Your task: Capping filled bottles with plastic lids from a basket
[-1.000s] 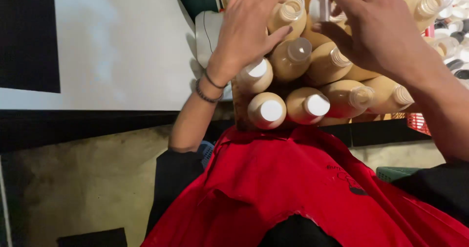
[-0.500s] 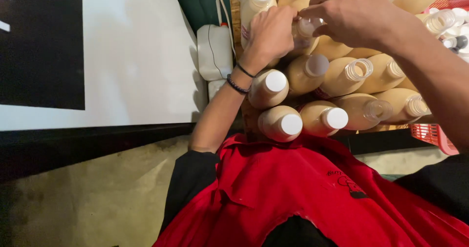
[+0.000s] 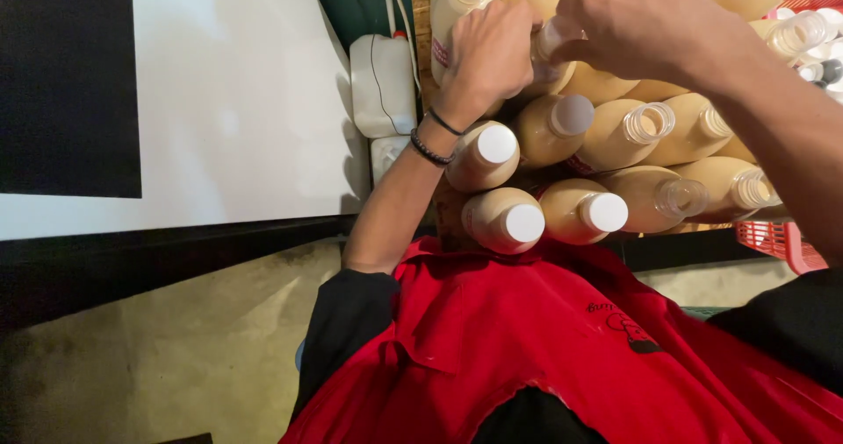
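From the head view, both hands are seen drawn closer together than a moment earlier. The left hand is clenched around a cream-filled bottle, whose neck is pinched by the right hand. Capped bottles and uncapped bottles of beige liquid are stacked below.

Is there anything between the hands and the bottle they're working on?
Nothing visible. The left hand wraps the bottle and the right hand closes over its neck, both in direct contact. Other cream-filled bottles crowd close beside it.
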